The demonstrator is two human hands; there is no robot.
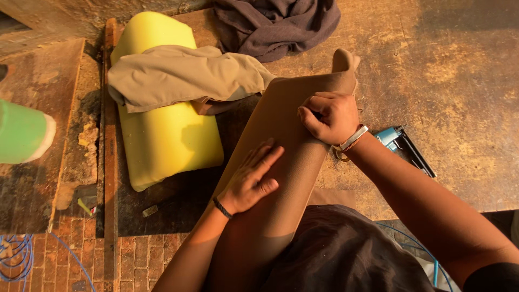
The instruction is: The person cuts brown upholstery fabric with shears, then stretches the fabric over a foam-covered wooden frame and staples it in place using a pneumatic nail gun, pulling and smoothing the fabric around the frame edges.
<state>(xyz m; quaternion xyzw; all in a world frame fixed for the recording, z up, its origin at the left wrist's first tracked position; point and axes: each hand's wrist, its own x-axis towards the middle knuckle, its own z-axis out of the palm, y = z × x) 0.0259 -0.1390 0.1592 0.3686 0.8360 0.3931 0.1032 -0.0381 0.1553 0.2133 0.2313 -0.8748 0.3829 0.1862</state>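
A long piece covered in tan fabric runs diagonally from my lap up to the middle of the worn work surface. My left hand lies flat on its lower part, fingers spread. My right hand is curled on the upper part, fingers closed; what it holds, if anything, is hidden. A bracelet circles the right wrist and a dark band the left.
A yellow foam block lies to the left with beige cloth draped over it. Dark cloth is heaped at the top. A blue staple gun rests right of my arm. A green object is at far left.
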